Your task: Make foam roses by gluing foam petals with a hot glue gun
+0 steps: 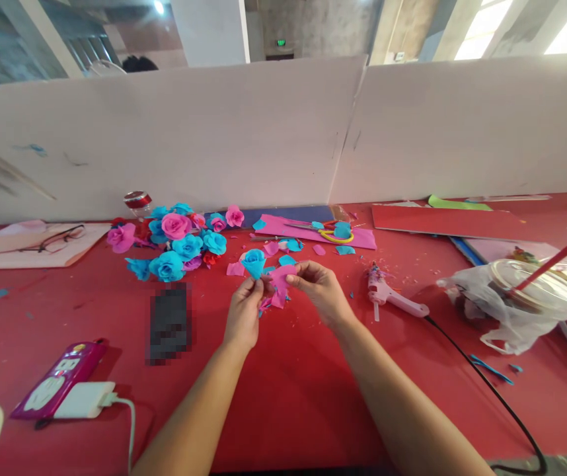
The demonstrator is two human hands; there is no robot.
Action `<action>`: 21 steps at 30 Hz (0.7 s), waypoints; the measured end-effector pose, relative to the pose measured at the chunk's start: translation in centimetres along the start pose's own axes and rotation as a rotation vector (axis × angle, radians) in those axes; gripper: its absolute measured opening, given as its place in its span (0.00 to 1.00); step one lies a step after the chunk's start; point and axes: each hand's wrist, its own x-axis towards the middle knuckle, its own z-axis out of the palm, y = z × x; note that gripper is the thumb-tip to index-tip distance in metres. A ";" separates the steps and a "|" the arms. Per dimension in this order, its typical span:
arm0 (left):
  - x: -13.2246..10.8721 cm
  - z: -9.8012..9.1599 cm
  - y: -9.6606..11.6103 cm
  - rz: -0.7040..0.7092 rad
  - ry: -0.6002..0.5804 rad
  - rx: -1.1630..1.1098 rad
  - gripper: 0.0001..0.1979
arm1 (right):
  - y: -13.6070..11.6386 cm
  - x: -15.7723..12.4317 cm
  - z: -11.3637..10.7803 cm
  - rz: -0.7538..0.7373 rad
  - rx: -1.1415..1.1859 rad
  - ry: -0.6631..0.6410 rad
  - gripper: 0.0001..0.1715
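Blue paper rose [254,262] is pinched in the left hand [244,311] fingers, above the red tabletop [288,396]. Right hand [320,291] fingers are closed on a pink petal [280,281], just beside the rose. Glue gun [392,299] lies near, to the right.

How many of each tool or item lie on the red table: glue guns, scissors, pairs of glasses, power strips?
Glue guns: 1
Scissors: 1
Pairs of glasses: 1
Power strips: 1
Total: 4
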 end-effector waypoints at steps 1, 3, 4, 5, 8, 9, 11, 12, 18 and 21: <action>0.2 -0.1 0.1 -0.004 0.016 -0.019 0.11 | -0.2 0.3 -0.9 0.056 -0.121 -0.059 0.13; 0.3 -0.3 0.3 -0.012 0.022 -0.029 0.12 | -0.3 0.6 -2.3 0.153 -0.435 -0.170 0.08; 0.4 -0.3 0.4 -0.015 0.014 -0.029 0.12 | -0.3 0.6 -2.7 0.174 -0.608 -0.186 0.05; 0.4 -0.3 0.4 -0.022 0.003 -0.025 0.13 | -0.4 0.5 -2.8 0.174 -0.774 -0.175 0.05; 0.3 -0.3 0.3 -0.076 -0.026 0.003 0.14 | -1.0 -0.7 -2.8 0.099 -1.109 -0.084 0.16; 0.3 -0.3 0.3 -0.103 -0.033 0.013 0.14 | -1.5 -1.3 -2.9 0.069 -1.150 -0.058 0.17; 0.3 -0.2 0.2 -0.141 -0.037 0.022 0.15 | -2.5 -2.6 -4.0 0.025 -1.192 0.015 0.14; 0.3 -0.2 0.1 -0.150 -0.038 0.021 0.15 | -3.0 -3.2 -5.0 0.009 -1.220 0.080 0.13; 0.3 -0.3 -0.1 -0.148 0.000 0.018 0.13 | -3.8 -5.5 -12.8 0.130 -1.773 0.309 0.21; 0.4 -0.4 -0.2 -0.147 0.014 0.087 0.13 | -2.9 -5.3 -14.0 0.270 -1.837 0.215 0.23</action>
